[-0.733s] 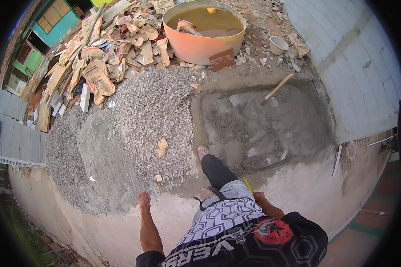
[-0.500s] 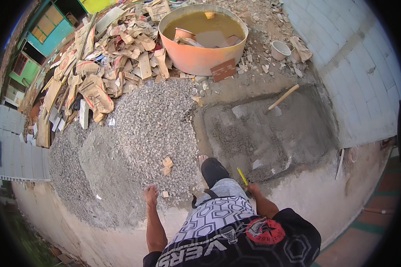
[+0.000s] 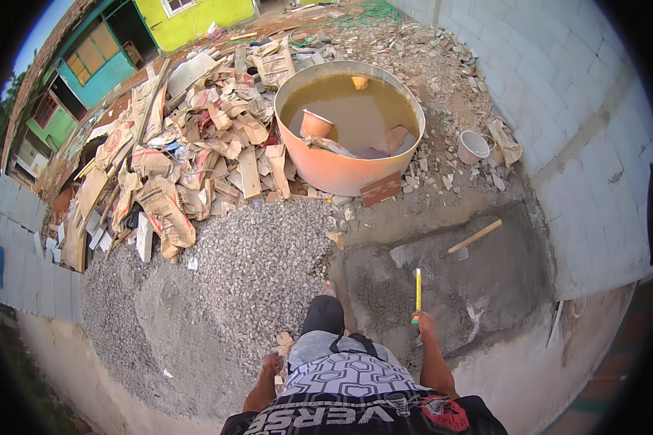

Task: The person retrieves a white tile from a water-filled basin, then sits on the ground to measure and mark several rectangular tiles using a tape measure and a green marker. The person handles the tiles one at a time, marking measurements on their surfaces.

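Observation:
My right hand point(image 3: 426, 323) is closed around a tape measure point(image 3: 416, 319) with a green and orange body. Its yellow blade point(image 3: 418, 286) points away from me, over a shallow bed of wet grey mortar point(image 3: 384, 290). In that bed lies a tool with a wooden handle point(image 3: 479, 235), its blade partly sunk in the mix. My left hand point(image 3: 272, 363) hangs beside my hip, empty, its fingers loosely bent and apart. Below it is the edge of a gravel pile point(image 3: 261, 254), near small brown scraps point(image 3: 284, 339).
Beyond the mortar stands a large orange tub point(image 3: 348, 174) of murky water, with an orange bucket point(image 3: 317, 125) in it. Torn paper sacks and boards point(image 3: 218, 152) heap up at left. A white bucket point(image 3: 473, 147) sits near the grey block wall point(image 3: 551, 123).
My view has tilted up, showing more of the far yard. The right hand with the tape measure has moved forward over the mortar, its blade now straight ahead. My left hand has drawn nearer my body.

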`<state>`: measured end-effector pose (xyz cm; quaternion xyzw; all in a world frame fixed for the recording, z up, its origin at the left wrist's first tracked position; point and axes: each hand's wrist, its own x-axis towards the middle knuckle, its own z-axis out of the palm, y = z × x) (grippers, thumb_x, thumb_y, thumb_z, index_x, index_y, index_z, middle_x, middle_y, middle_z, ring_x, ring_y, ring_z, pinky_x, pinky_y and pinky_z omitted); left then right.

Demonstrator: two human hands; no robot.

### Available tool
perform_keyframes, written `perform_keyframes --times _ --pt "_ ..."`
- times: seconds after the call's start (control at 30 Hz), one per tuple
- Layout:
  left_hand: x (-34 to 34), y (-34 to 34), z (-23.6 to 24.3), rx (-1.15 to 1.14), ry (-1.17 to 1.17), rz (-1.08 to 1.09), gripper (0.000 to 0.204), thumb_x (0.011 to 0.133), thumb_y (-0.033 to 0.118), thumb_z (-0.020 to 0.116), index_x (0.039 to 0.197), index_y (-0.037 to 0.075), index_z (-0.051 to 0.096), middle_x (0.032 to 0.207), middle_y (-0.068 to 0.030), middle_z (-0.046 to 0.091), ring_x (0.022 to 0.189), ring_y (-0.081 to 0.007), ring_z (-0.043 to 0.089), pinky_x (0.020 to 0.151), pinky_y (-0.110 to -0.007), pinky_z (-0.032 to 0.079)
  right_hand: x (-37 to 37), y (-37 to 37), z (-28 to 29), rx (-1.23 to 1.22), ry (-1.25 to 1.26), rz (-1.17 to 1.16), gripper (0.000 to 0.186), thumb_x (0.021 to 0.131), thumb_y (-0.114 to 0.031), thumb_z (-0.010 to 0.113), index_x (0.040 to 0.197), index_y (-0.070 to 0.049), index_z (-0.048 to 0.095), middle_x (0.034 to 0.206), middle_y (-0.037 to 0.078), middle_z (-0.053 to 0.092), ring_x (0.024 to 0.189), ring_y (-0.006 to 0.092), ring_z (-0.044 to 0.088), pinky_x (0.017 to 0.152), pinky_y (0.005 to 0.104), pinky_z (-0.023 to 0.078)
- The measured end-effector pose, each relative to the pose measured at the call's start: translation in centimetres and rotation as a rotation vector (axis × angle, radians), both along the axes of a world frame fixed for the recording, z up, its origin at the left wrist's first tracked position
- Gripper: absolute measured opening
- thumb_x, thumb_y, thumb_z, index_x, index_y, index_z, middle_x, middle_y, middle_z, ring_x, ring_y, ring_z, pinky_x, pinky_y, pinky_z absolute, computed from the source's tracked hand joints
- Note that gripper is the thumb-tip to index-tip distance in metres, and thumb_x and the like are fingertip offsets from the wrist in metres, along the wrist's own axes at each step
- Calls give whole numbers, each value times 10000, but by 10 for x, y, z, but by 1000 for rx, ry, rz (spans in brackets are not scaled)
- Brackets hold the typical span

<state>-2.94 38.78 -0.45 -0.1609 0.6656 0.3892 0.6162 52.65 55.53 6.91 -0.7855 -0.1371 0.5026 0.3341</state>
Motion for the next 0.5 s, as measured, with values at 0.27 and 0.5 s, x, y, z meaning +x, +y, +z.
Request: perform_keyframes --times 0.27,0.5 --pt "4 269 -46 397 237 -1121 109 805 232 609 754 136 606 754 -63 604 718 -252 612 575 -404 485 66 -118 -164 -36 -295 389 264 941 -302 595 973 -71 718 831 169 652 790 307 641 730 454 511" --pt "37 534 -8 624 1378 -2153 139 717 189 648 798 106 725 849 -104 727 801 -322 717 640 -465 560 25 -20 -103 -129 -374 466 297 941 -322 572 1004 -74 722 895 189 715 841 345 687 745 463 522"
